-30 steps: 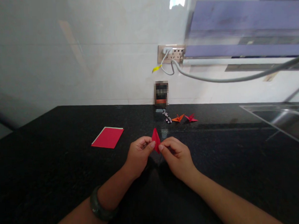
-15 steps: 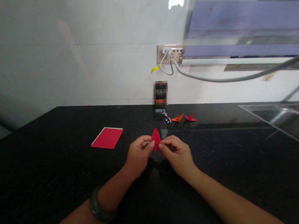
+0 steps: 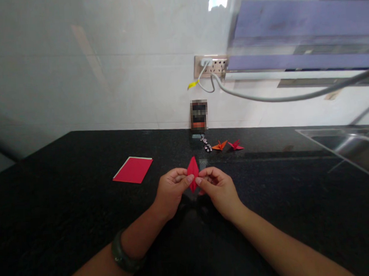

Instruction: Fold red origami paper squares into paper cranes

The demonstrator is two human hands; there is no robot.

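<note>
A small folded piece of red paper [image 3: 193, 170], narrow and pointed at top and bottom, stands upright above the black counter [image 3: 52, 211]. My left hand [image 3: 170, 192] pinches its left edge with thumb and fingers closed. Its right edge is pinched the same way by my right hand [image 3: 220, 189]. Both hands hover just above the counter near its middle. A dark bangle sits on my left wrist.
A stack of red paper sheets [image 3: 133, 170] lies to the left. An orange paper crane [image 3: 219, 145] and a red paper crane [image 3: 235, 145] sit at the back beside a small dark object [image 3: 199, 115]. A wall socket [image 3: 211, 65] with a cable is above. A steel sink [image 3: 352, 145] is at right.
The red folded paper has turned from slightly tilted to more upright and face-on between my fingers. My hands have drawn a little closer together.
</note>
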